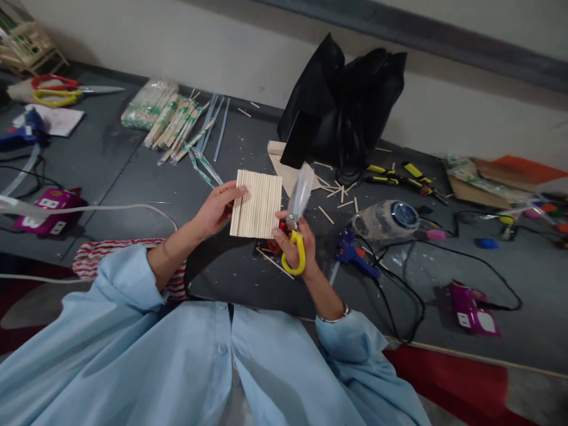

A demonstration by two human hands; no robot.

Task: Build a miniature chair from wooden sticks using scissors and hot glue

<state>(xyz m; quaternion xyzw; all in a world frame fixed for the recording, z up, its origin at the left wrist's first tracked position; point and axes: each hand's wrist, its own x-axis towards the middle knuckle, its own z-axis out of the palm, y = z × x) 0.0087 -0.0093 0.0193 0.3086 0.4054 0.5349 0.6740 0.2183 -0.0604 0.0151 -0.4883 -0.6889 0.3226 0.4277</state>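
Note:
A flat panel of pale wooden sticks laid side by side (257, 204) is held up over the dark table. My left hand (217, 208) pinches its left edge, thumb on top. At the panel's right edge, my right hand (302, 245) is closed round scissors (298, 198) with yellow and red handles, blades pointing up and away from me. Fingertips of that hand also touch the panel's right side. Loose sticks (277, 263) lie on the table beneath my right hand.
Wrapped stick bundles (173, 127) lie at back left. A black bag (346, 106) and a phone (300, 139) are behind the panel. To the right are a plastic bottle (386, 219), a blue glue gun (355, 253), cables and a purple box (474, 307). Another purple box (51, 210) is left.

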